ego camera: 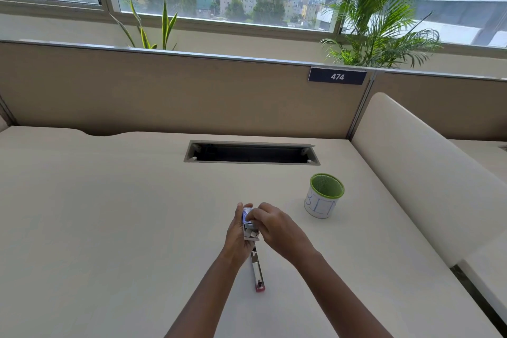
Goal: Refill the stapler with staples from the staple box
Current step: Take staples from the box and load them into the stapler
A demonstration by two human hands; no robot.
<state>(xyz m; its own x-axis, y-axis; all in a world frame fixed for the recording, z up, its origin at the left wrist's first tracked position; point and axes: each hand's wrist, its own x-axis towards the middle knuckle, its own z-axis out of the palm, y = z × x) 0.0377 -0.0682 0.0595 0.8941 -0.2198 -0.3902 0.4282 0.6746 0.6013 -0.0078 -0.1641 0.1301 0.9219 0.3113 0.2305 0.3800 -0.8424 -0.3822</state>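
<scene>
You gripped one box [247,214] in your left hand [236,237], your right hand [277,228] pinching its far end, above one stapler [258,273] lying on the desk [123,214]; one cup [325,197] stood nearby.

Two bare forearms [203,291], slim wrists [301,251], bare left hand [237,230] and right hand [274,223], slender fingers [256,214].

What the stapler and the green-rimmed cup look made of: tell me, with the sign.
The stapler: likely polished metal, its silver channel glints; the red end looks plastic. The cup: green mesh, metal or plastic unclear, wrapped in matt white paper bearing blue handwriting.
</scene>
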